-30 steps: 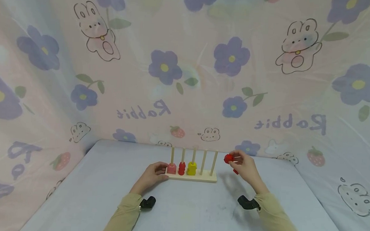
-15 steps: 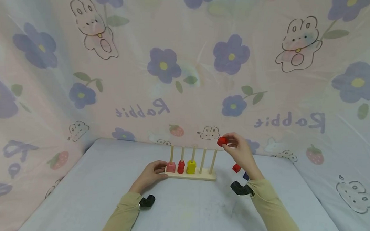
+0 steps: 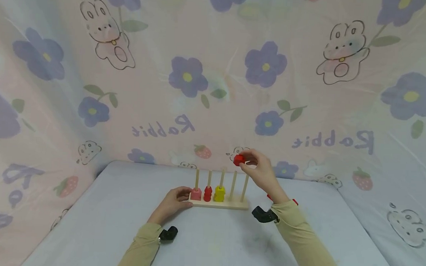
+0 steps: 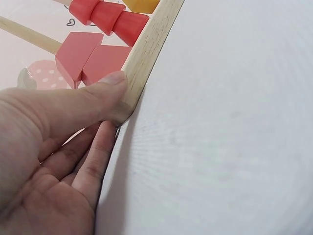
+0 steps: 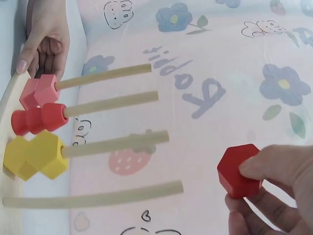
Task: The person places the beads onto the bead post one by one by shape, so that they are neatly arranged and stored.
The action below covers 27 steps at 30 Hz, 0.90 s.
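A wooden peg stand with several upright pegs rests on the table. Its left peg carries pink beads, the second red beads, the third yellow beads; the two right pegs are bare. My left hand grips the stand's left end, thumb against the base's edge and fingers on the other side. Above the pegs, my right hand pinches a red hexagonal bead between thumb and fingers. In the right wrist view this bead is apart from the peg tips.
Red pieces lie on the white table, partly hidden behind the right forearm. A cloth printed with rabbits and flowers hangs behind the table and along its sides. Black wrist cameras jut from the sleeves.
My right hand has lifted the red hexagonal bead from the right side and carried it left over the pegs. My left hand has stayed on the stand's end.
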Available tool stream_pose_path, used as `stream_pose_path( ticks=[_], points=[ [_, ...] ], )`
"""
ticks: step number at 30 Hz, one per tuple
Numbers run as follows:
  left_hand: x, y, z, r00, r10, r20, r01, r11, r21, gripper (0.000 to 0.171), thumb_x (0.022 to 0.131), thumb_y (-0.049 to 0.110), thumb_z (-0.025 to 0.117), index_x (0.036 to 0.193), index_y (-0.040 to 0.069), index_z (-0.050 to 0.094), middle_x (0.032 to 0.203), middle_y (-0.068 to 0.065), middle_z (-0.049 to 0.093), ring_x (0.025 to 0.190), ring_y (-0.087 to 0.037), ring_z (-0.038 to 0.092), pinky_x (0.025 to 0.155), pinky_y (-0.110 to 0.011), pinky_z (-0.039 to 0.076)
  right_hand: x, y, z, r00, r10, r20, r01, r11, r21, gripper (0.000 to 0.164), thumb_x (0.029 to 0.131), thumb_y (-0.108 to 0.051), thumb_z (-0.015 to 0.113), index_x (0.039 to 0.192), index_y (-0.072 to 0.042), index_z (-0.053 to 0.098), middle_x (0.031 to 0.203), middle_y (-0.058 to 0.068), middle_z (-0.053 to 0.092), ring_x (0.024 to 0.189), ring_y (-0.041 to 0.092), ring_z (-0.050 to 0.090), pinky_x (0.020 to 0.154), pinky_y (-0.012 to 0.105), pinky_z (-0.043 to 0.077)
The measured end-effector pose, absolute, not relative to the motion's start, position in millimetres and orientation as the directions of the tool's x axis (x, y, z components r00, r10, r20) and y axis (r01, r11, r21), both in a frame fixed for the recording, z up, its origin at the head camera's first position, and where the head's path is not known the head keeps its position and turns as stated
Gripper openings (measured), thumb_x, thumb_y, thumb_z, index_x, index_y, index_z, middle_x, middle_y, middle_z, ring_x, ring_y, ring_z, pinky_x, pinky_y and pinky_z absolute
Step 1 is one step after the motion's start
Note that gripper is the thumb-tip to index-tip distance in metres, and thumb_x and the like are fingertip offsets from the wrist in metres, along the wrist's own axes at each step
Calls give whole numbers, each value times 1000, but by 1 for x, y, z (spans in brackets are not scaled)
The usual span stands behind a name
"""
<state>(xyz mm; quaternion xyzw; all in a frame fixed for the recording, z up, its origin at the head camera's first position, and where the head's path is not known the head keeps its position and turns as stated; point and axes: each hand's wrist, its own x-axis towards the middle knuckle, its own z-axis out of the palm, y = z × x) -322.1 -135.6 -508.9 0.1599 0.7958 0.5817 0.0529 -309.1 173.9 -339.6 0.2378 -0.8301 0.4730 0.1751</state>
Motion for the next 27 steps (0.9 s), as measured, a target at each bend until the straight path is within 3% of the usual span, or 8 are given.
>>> stream_pose_path(
  ticks=[6, 12, 15, 20, 27],
  points=[
    [-321, -136, -507, -942, 313, 123, 210, 262, 942, 49, 81, 4, 76, 125, -1, 55, 118, -15, 60, 109, -29, 60, 90, -32, 51, -305, 154, -338, -800, -241, 550, -599, 368, -711, 34, 81, 13, 67, 114, 11, 57, 104, 26, 63, 94, 39, 60, 80, 56, 51],
    [-319, -134, -505, -940, 317, 128, 213, 251, 944, 49, 81, 2, 75, 125, -2, 55, 118, -17, 60, 108, -32, 59, 90, -34, 52, -307, 146, -352, -818, -243, 522, -575, 393, -718, 31, 83, 3, 70, 113, 2, 61, 105, 9, 64, 95, 23, 60, 82, 46, 53],
    [-319, -135, -505, -938, 322, 131, 219, 255, 942, 49, 81, 3, 75, 125, -2, 55, 117, -17, 60, 108, -32, 60, 90, -34, 52, -309, 142, -360, -812, -237, 533, -582, 383, -717, 30, 84, 0, 71, 113, -3, 63, 105, 4, 65, 95, 19, 59, 82, 49, 52],
    [-319, -136, -508, -940, 321, 117, 207, 265, 942, 49, 81, 4, 76, 125, -1, 55, 116, -15, 61, 108, -30, 60, 90, -33, 51, -309, 136, -367, -803, -204, 561, -594, 351, -723, 31, 84, 1, 71, 114, -4, 65, 109, 6, 65, 97, 22, 62, 86, 49, 51],
    [-319, -134, -507, -941, 315, 122, 201, 233, 952, 49, 81, -1, 73, 126, -3, 54, 117, -18, 60, 109, -33, 59, 90, -36, 52, -291, 126, -350, -811, -202, 548, -584, 289, -758, 33, 85, 11, 63, 118, 9, 59, 117, 23, 59, 100, 37, 62, 91, 51, 49]
  ],
)
